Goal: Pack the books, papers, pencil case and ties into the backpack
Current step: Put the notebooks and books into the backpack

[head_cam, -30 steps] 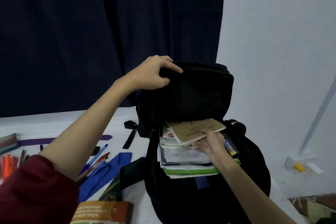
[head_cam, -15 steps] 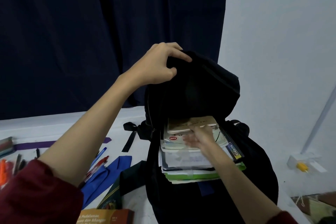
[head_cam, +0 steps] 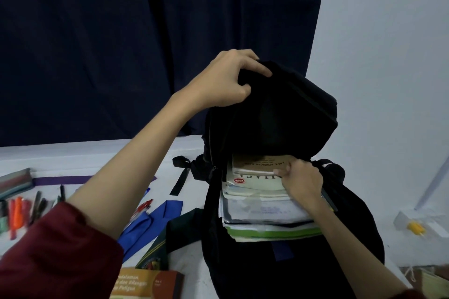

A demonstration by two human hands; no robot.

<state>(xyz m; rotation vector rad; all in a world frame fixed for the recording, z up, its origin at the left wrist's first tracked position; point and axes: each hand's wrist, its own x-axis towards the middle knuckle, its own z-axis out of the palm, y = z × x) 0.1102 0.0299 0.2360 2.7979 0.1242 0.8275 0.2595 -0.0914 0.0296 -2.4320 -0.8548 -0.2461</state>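
Up on the white desk stands a black fabric backpack, soft and slumped, its main compartment gaping. The left hand pinches the limp top flap, fingers curled shut over the cloth edge and lifting it. Inside the opening sits a stack of flat books and papers: a matte tan booklet on top, glossy pale covers under it, a clear plastic sleeve, then a green-edged volume at the bottom. The right hand rests on the stack's right side, fingers bent and closed on the edge of the tan booklet and the cover below it.

Left of the backpack, flat on the desk, lie a smooth blue tie and a dark green tie with thin gold stripes, the two overlapping. An orange-brown book lies at the near edge. Farther left are scattered pens and markers, slim and cylindrical, a striped pencil case and a purple strip. A dark pleated curtain hangs behind.
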